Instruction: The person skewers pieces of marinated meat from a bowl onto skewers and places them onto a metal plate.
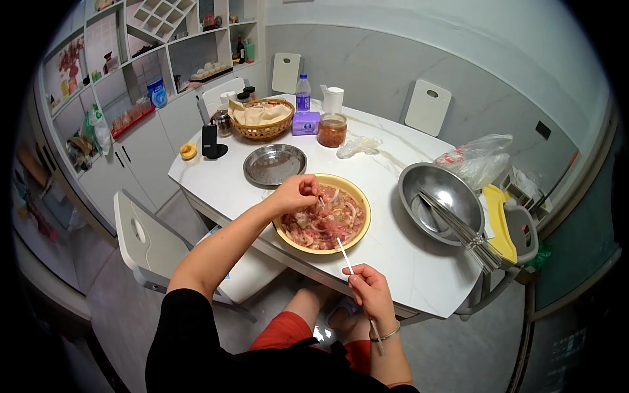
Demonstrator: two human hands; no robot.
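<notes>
A yellow-rimmed bowl (365,223) near the table's front edge holds raw meat pieces (321,229) mixed with sliced onion. Over its left side, my left hand (298,194) is closed in a pinch; what sits between the fingertips is too small to make out. My right hand (370,291), in front of the table edge, grips a flat metal skewer (346,257). The skewer's upper end reaches the bowl's front rim, and its lower end runs down past my wrist. Whether meat is on its tip, I cannot tell.
To the right, a steel basin (419,190) holds a bundle of metal skewers (462,232). Behind the bowl are a round metal tray (275,164), a phone on a stand (209,141), a cloth-lined basket (262,131), a jar (332,131) and plastic bags (478,160). A chair (141,239) stands left.
</notes>
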